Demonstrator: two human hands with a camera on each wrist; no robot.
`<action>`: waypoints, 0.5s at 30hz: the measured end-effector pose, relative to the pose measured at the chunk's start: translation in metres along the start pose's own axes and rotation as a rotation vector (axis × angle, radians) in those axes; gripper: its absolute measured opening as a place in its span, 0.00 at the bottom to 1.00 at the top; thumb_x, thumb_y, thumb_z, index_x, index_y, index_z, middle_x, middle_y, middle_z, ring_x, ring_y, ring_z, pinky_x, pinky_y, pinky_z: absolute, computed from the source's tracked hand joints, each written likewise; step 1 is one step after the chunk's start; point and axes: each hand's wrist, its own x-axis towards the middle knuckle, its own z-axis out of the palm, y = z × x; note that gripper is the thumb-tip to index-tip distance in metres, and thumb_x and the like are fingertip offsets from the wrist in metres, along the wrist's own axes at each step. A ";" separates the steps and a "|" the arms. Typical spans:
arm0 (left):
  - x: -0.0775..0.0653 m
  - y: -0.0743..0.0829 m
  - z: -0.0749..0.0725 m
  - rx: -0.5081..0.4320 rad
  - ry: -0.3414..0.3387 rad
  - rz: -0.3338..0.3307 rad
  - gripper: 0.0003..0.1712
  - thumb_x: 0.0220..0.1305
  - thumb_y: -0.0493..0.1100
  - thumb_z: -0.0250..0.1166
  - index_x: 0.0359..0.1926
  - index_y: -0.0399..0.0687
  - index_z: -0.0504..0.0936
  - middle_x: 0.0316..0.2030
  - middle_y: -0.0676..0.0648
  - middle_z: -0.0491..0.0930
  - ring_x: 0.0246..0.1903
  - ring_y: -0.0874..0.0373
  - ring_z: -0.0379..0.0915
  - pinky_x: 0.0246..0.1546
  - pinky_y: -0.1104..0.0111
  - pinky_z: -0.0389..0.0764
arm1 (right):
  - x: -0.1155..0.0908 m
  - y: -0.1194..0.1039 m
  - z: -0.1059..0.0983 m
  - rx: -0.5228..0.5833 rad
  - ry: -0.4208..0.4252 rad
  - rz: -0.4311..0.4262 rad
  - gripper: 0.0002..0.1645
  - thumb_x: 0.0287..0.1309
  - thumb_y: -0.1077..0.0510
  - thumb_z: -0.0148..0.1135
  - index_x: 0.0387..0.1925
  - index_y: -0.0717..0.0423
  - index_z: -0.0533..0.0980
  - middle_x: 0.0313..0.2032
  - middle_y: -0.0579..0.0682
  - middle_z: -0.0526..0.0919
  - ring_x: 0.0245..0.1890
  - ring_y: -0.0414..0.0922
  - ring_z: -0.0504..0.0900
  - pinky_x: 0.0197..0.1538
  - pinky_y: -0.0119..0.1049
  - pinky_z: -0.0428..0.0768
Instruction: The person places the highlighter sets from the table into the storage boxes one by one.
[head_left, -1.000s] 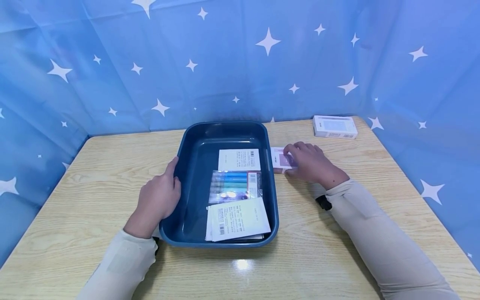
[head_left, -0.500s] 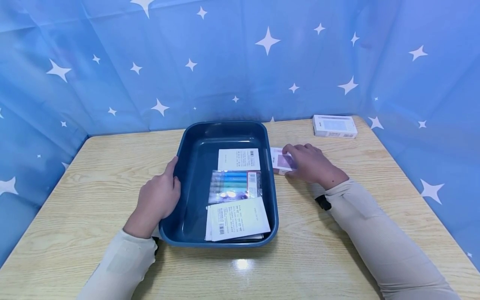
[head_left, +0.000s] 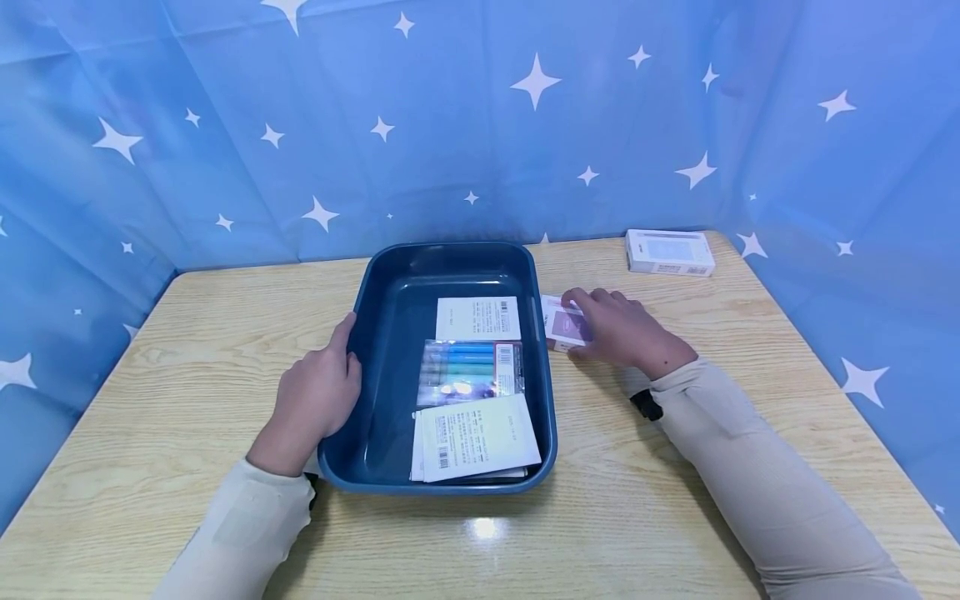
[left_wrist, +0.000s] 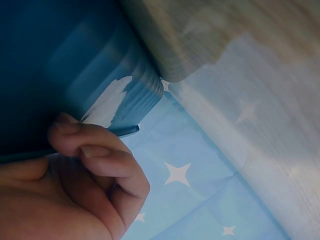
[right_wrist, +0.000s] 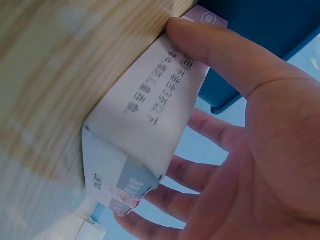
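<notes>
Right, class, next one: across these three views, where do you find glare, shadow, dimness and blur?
Head view: a bright glare spot on the wooden table, highlights on the plastic-wrapped pen set, a soft shadow along the right sleeve; left wrist view: dim, with the blue tray nearly black toward the left edge; right wrist view: table grain soft, print on the box slightly blurred.

The counter [head_left: 180, 375] is of light wood with a fine, streaky grain, glossy enough to show a bright spot of light along its near side. A deep dark-blue tray [head_left: 390, 367] stands around the middle. Just beside the tray's right side sits a mauve-and-white box [head_left: 564, 325]; whether the two touch cannot be told. A white carton [head_left: 670, 252] lies flat by the far right corner, apart from both.
</notes>
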 end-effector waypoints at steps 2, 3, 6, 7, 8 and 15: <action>0.000 0.000 0.000 0.000 0.001 0.001 0.34 0.76 0.44 0.45 0.79 0.45 0.50 0.12 0.46 0.68 0.10 0.54 0.65 0.13 0.66 0.65 | 0.000 0.000 0.001 0.005 -0.007 0.002 0.53 0.50 0.50 0.77 0.73 0.49 0.59 0.59 0.67 0.74 0.51 0.60 0.74 0.53 0.58 0.75; 0.000 0.000 0.000 -0.001 0.001 0.002 0.34 0.76 0.44 0.45 0.79 0.45 0.50 0.12 0.47 0.68 0.10 0.54 0.65 0.13 0.66 0.65 | 0.000 0.000 0.001 0.004 -0.010 0.002 0.55 0.50 0.50 0.77 0.75 0.48 0.57 0.60 0.67 0.73 0.51 0.60 0.74 0.53 0.58 0.75; 0.000 0.000 0.000 -0.002 0.003 0.004 0.34 0.76 0.44 0.45 0.79 0.44 0.50 0.12 0.47 0.68 0.09 0.54 0.65 0.12 0.66 0.65 | 0.000 0.000 0.001 0.001 -0.021 0.002 0.59 0.50 0.49 0.77 0.77 0.49 0.54 0.62 0.68 0.72 0.53 0.61 0.74 0.53 0.59 0.75; 0.000 0.000 0.000 -0.003 0.003 0.004 0.34 0.76 0.44 0.45 0.79 0.44 0.50 0.12 0.47 0.68 0.09 0.54 0.65 0.12 0.66 0.65 | 0.000 0.000 0.001 0.000 -0.026 0.005 0.59 0.50 0.49 0.77 0.78 0.48 0.53 0.63 0.68 0.71 0.54 0.62 0.73 0.53 0.59 0.74; 0.000 0.000 0.000 -0.003 0.004 0.005 0.34 0.76 0.44 0.45 0.79 0.44 0.51 0.12 0.47 0.68 0.09 0.54 0.65 0.12 0.66 0.65 | -0.001 0.000 0.001 0.000 -0.029 0.006 0.59 0.50 0.49 0.77 0.78 0.48 0.53 0.64 0.67 0.71 0.55 0.62 0.73 0.54 0.60 0.73; -0.001 0.001 -0.001 -0.003 0.003 0.002 0.34 0.76 0.44 0.45 0.79 0.44 0.50 0.12 0.46 0.68 0.09 0.54 0.65 0.13 0.66 0.64 | -0.001 -0.001 0.002 -0.002 -0.056 0.014 0.58 0.52 0.49 0.76 0.78 0.47 0.54 0.66 0.66 0.70 0.56 0.62 0.73 0.56 0.63 0.70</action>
